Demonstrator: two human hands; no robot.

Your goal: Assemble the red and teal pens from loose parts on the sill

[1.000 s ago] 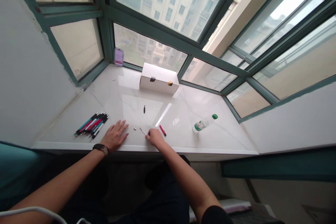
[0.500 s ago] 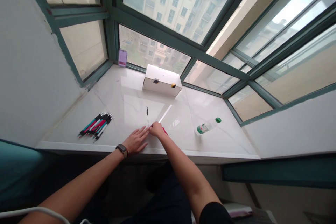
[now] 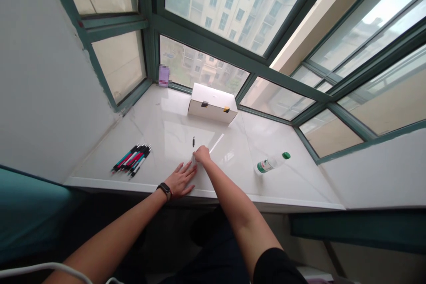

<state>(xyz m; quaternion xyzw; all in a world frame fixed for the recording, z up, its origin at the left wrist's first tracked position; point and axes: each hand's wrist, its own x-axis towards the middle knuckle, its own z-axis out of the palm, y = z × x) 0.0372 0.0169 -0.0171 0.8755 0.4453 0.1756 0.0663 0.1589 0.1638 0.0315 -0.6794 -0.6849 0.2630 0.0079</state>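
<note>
My left hand point(image 3: 181, 180) lies flat on the white counter point(image 3: 173, 129), fingers stretched out and slightly spread, a dark watch on its wrist. Just beyond its fingertips is my right hand point(image 3: 203, 154), fingers pinched together. What they pinch is mostly hidden; only a thin pale sliver point(image 3: 194, 159) shows below them, beside the left fingertips. A short black pen part point(image 3: 193, 141) rests on the counter a little past the right hand. Off to the left lies a bundle of several pens point(image 3: 132, 159) in black, red, teal and white.
Against the window stands a white box point(image 3: 213, 103) with two tape tabs. A clear bottle point(image 3: 271, 163) with a green cap is on the right. A blurred purple item point(image 3: 164, 75) sits in the far left corner. A white cable point(image 3: 43, 268) crosses the lower left.
My right hand has shifted up, away from the left fingertips and nearer the black pen part. The red piece beside it no longer shows. The whole view has shifted slightly.
</note>
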